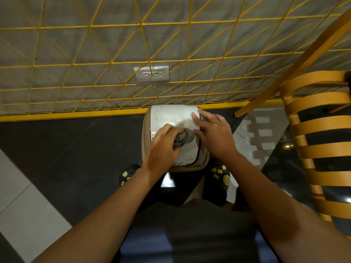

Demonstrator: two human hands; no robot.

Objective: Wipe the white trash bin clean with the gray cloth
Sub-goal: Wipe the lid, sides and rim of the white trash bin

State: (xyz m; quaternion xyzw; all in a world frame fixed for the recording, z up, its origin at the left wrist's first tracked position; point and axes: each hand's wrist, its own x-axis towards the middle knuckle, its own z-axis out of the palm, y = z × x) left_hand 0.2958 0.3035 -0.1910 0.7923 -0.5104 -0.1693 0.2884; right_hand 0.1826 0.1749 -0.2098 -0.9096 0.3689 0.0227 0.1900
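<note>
looking straight down here. the white trash bin (pixel 175 118) sits on the dark floor (pixel 76 149), right up against a yellow baseboard strip (pixel 76 113) at the foot of the wall, and the person stands right over it with a black clog (pixel 128 175) on either side of its near edge. the lid is glossy white plastic, a rounded square with a dark seam around it and a beige rim outside that, and it's got little dark specks near the front corner.

the left hand (pixel 161 147) is closed around the gray cloth (pixel 183 138), which is bunched up soft and wrinkly and pressed onto the middle of the lid. the right hand (pixel 212 133) isn't gripping anything, it's laid flat with fingers spread on the right side of the lid, thumb just beside the cloth. so both hands are close together on the bin top.

around it: the wall is gray with a yellow wire grid (pixel 142 25) of triangles in front, and a white double outlet (pixel 151 74) peeks through just above the bin. on the right a wooden chair (pixel 321 130) with curved slats crowds in pretty close, one leg slanting down toward the baseboard. light tiles (pixel 24 205) cut across the lower left floor.
</note>
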